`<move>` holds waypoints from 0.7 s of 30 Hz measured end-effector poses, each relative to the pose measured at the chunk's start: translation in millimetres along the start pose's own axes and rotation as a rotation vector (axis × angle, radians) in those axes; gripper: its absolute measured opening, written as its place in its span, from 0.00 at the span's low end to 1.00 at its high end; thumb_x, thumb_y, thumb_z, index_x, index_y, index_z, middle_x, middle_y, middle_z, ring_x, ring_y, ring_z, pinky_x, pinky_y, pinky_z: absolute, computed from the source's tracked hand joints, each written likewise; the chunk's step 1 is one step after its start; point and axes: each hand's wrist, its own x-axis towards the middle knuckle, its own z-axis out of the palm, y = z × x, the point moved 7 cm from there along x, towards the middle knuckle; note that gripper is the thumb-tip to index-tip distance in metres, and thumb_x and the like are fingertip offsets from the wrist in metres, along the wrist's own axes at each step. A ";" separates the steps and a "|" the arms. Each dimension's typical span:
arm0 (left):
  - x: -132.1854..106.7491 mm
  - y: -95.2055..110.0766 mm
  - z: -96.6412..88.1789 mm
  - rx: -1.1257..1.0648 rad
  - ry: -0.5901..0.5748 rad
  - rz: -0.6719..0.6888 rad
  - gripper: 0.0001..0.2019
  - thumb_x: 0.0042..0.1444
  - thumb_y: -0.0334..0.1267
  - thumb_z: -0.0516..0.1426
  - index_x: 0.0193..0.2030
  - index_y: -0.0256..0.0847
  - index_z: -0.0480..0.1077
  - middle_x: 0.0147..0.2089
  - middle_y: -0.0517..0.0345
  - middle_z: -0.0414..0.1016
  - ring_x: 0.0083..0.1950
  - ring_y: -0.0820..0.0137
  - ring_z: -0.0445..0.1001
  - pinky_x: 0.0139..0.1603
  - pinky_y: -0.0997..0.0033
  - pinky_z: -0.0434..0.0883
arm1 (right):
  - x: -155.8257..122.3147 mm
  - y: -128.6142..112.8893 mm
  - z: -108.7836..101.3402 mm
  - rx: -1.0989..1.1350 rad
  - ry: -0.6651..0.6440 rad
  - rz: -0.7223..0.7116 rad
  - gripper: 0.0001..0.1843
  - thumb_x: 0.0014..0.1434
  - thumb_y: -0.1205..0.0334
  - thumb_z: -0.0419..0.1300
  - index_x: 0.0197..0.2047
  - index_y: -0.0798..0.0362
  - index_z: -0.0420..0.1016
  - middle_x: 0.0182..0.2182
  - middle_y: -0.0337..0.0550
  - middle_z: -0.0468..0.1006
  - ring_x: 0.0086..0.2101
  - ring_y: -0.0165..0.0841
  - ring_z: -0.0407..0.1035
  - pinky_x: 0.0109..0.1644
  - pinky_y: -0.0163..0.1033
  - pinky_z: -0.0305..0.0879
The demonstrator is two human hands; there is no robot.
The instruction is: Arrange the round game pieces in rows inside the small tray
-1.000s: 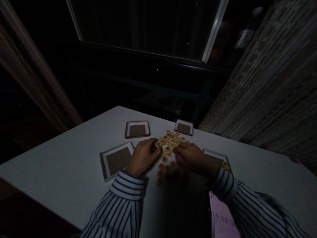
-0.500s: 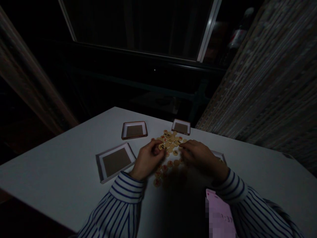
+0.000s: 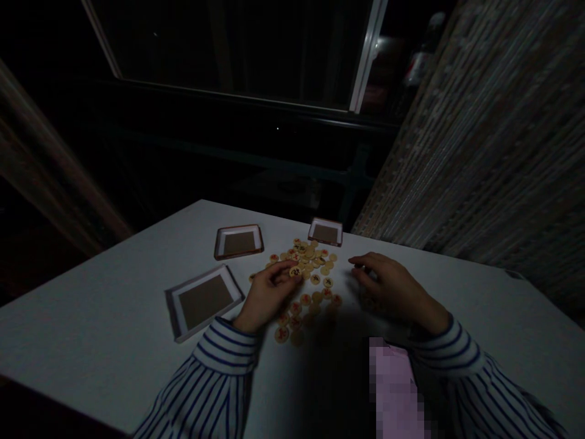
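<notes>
A scatter of round tan game pieces [image 3: 311,274] with red or black marks lies on the white table [image 3: 114,329]. My left hand [image 3: 265,296] pinches one piece with a black mark [image 3: 295,272] between thumb and fingertips at the left edge of the scatter. My right hand [image 3: 393,289] hovers to the right of the pieces, fingers curled together in a pinch; what they hold, if anything, is too dark to name. Both sleeves are blue-and-white striped.
Three shallow square trays with brown insides stand around the pieces: a large one [image 3: 203,300] at the left, one [image 3: 239,241] at the back left, a small one [image 3: 325,231] at the back. A pink card [image 3: 395,390] hangs near my chest. A brick wall [image 3: 479,158] rises at the right.
My right hand has drawn away from the pile to the right, hiding the right-hand tray. My left hand lifted one black-marked piece. The view shifted, so everything sits further left.
</notes>
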 end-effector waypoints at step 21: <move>-6.0 4.3 18.1 0.017 -0.050 -0.070 0.25 0.39 0.45 0.64 0.43 0.35 0.68 0.30 0.56 0.75 0.26 0.73 0.72 0.23 0.76 0.66 | -19.7 35.0 -39.0 0.011 -0.065 0.066 0.19 0.59 0.56 0.50 0.49 0.52 0.71 0.43 0.44 0.76 0.42 0.35 0.70 0.43 0.38 0.65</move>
